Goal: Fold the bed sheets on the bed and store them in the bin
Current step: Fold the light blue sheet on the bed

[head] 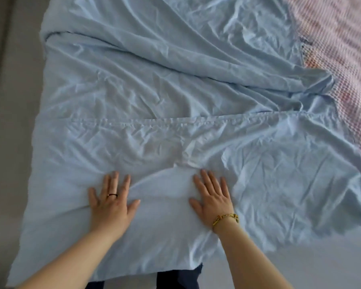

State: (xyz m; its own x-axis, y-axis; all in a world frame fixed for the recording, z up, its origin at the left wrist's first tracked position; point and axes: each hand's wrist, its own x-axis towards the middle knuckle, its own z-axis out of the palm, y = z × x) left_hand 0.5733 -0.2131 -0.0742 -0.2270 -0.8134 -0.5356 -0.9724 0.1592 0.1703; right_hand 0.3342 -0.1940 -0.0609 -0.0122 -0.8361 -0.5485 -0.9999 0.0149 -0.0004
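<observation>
The straight, spread fingers of the left hand (111, 202) and right hand (212, 198) are pressed flat on the light blue bed sheet (154, 97), which is spread wrinkled beneath and beyond them, reaching the pink textured cover (338, 49).

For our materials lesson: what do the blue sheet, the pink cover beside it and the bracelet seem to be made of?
Sheet: thin woven cloth, likely cotton or a blend, matte; it creases finely and shows a stitched hem. Pink cover: thicker textile, seemingly waffle-knit; bumpy grid texture, blurred. Bracelet: gold-coloured metal by its shine and links.
</observation>
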